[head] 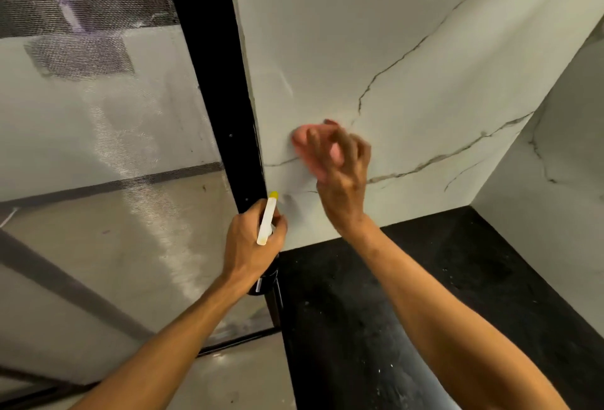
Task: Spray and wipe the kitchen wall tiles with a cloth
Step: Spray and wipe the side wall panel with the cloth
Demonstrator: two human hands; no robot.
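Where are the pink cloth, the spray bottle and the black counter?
cloth (302, 144), head view, pink upper-left edge
spray bottle (267, 218), head view, white sprayer top
counter (343, 311), head view, bare black surface

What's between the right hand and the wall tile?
Head view: a pink cloth, gripped by the right hand, lies against the white veined tile. Motion-blurred.
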